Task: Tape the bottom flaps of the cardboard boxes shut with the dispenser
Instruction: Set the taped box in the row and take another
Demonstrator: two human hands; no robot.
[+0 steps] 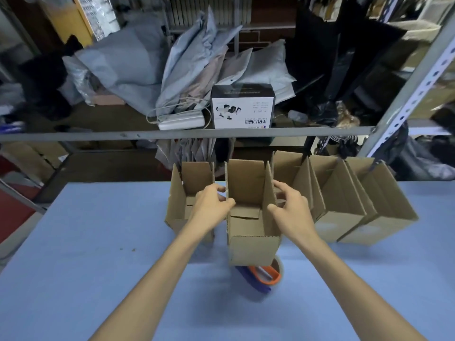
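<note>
Both hands are on one box (pixel 253 249), which is mouth-up in the middle of a row at the far edge of the blue tabletop (pixel 98 242). The left hand (pixel 213 203) curls over the top of its left wall, thumb inside and fingers outside. The right hand (pixel 291 209) clasps the upright right wall in the same way. A hold from both sides like that suits setting the box square into the line, or lifting it out; I can't tell whether its base is touching the tabletop.

The box is empty, and its bottom flaps lie folded flat inside. Its top flaps stand up, so to my eye the bottom is already closed, though no tape shows from here.

The left box (pixel 177 200) stands just beside it, and the right boxes (pixel 342 207) lean side by side against each other. All are open-topped and, as far as I can see in, empty. Lined up like this, they look like finished pieces parked out of the way.

The dispenser (pixel 266 276), orange and blue with its roll, lies on the tabletop just in front of the box and is partly hidden by its near wall. Nobody is holding it, but it is close for the next box.

Beyond the row, a shelf (pixel 172 134) carries grey mailer bags and a printed carton (pixel 242 107).
</note>
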